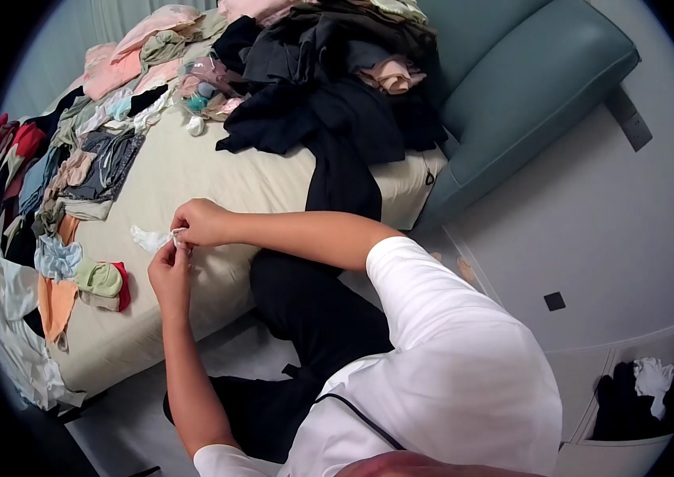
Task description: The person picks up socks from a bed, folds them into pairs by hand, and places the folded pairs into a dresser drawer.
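Over the edge of the cream-covered bed (217,171), my two hands meet at a small white cloth garment (148,239). My right hand (202,222) comes in from above, its fingers pinched on the garment's near end. Just below it, my left hand (170,274) is closed with thumb and fingertips on the same end. The garment's other end sticks out to the left, crumpled; whether it is a sock or something else I cannot tell. Closest to my hands on the bed are a light green folded piece (98,278) and a pale blue folded piece (58,257).
A heap of dark clothes (329,87) covers the bed's head end, against a teal headboard (528,71). Rows of folded clothes (106,163) line the far side. An orange cloth (56,306) lies at left. At lower right, a container (619,453) has black and white cloth.
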`<state>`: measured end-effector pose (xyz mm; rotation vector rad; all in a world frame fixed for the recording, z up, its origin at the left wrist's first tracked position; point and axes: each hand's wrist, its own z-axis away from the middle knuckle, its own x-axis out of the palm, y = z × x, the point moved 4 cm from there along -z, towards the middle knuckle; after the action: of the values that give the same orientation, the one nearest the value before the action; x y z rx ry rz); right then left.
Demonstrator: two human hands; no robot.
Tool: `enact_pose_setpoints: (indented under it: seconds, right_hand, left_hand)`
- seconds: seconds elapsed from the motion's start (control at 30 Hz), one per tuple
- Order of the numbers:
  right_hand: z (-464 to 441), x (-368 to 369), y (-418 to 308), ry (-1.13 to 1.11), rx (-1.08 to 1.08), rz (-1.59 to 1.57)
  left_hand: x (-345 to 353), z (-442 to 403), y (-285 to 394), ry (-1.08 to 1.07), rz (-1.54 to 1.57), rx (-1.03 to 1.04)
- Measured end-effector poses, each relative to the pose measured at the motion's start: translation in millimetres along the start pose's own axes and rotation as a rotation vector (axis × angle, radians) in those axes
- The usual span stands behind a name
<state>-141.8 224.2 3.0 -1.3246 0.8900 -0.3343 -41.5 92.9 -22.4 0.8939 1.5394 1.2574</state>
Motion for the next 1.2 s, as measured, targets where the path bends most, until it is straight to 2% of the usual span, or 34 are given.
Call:
enact_pose_setpoints:
  seconds: [0.07, 0.13, 0.2, 0.23, 0.3, 0.33, 0.37, 0.43, 0.47, 0.5, 0.53, 0.57, 0.63, 0.67, 0.73, 0.8, 0.9, 0.97, 1.07, 1.2]
  right_hand:
    - [-5.7, 5.2, 2.1, 0.083, -0.204, 0.257]
    - [-2.5, 5.5, 1.8, 0.094, -0.220, 0.251]
    - [3.1, 5.0, -2.4, 0.144, -0.243, 0.280]
    - [4.9, 4.7, -5.2, 0.147, -0.236, 0.268]
    - [10.3, 3.6, -13.3, 0.191, -0.203, 0.493]
    - [13.8, 5.1, -18.3, 0.137, -0.284, 0.586]
    - [17.9, 3.6, -20.6, 0.138, -0.278, 0.577]
    - [25.8, 14.8, -29.8, 0.046, -0.600, 0.854]
    - [24.7, 17.8, -29.6, 0.041, -0.601, 0.845]
    - [20.7, 20.4, -24.5, 0.037, -0.498, 0.899]
    - [16.9, 21.6, -18.9, 0.033, -0.395, 0.952]
    - [15.0, 23.2, -16.2, 0.029, -0.395, 0.943]
    - [8.3, 23.1, -13.7, 0.028, -0.248, 1.010]
    - [1.6, 26.4, -13.2, 0.014, -0.136, 0.928]
    - [-11.9, 28.1, -4.7, 0.065, -0.123, 0.901]
    - [-15.6, 26.3, -7.3, 0.136, -0.309, 1.061]
    - [-15.0, 32.7, -15.9, 0.080, -0.409, 1.103]
    - [-14.1, 38.9, -12.8, 0.159, -0.693, 0.971]
    - [-16.5, 36.6, -9.1, 0.094, -0.566, 1.007]
    - [-22.6, 34.7, -6.4, 0.032, -0.381, 0.948]
  left_hand:
    - [-6.5, -4.7, -13.9, -0.001, 0.028, -0.027]
    - [-12.1, -11.7, -31.5, 0.005, 0.055, -0.059]
    - [-17.9, -15.6, -45.4, 0.177, 0.364, -0.210]
    - [-19.0, -17.3, -43.6, 0.172, 0.353, -0.218]
    - [-22.7, -19.0, -41.9, 0.228, 0.835, -0.243]
    - [-24.7, -22.2, -43.9, 0.199, 0.890, -0.246]
    - [-25.7, -22.7, -47.7, 0.199, 0.882, -0.253]
    - [-21.6, -18.9, -35.8, 0.081, 0.818, -0.259]
    - [-19.0, -14.3, -31.1, 0.135, 0.770, -0.258]
    - [-20.5, -15.1, -36.2, 0.142, 0.766, -0.264]
    - [-23.6, -16.9, -39.6, 0.143, 0.503, -0.186]
    - [-25.4, -18.1, -42.1, 0.140, 0.238, -0.110]
    - [-13.1, -16.5, -42.5, 0.163, 0.216, -0.041]
    - [-8.7, -16.3, -46.0, 0.154, 0.192, -0.017]
    - [-8.7, -14.8, -45.2, 0.157, 0.174, -0.006]
    - [-7.7, -8.7, -36.9, 0.183, 0.247, -0.041]
    - [-8.2, -5.3, -28.7, 0.244, 0.396, -0.119]
    - [-14.7, -10.1, -39.6, 0.277, 0.455, -0.134]
    - [-15.6, -3.3, -30.0, 0.412, 0.483, -0.283]
    - [-22.3, -6.0, -24.6, 0.381, 0.361, -0.368]
